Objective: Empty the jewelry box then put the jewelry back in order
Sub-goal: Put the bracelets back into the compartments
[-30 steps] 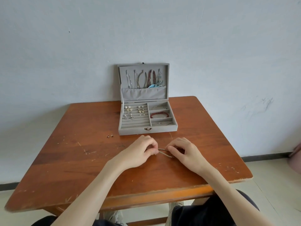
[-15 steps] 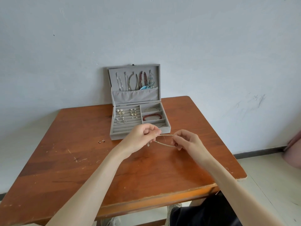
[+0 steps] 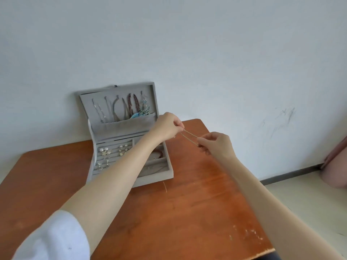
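Both hands (image 3: 167, 124) (image 3: 216, 144) have lifted one chain (image 3: 190, 137) beside the box (image 3: 120, 128).

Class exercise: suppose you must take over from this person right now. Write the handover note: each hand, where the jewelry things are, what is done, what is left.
Left hand and right hand each pinch one end of a thin chain, held in the air beside the open jewelry box.
Done: necklaces hang in the lid; earrings sit in the ring rows; a bracelet is in a right-hand compartment.
Left: place the chain in the box, then check the table for loose pieces.
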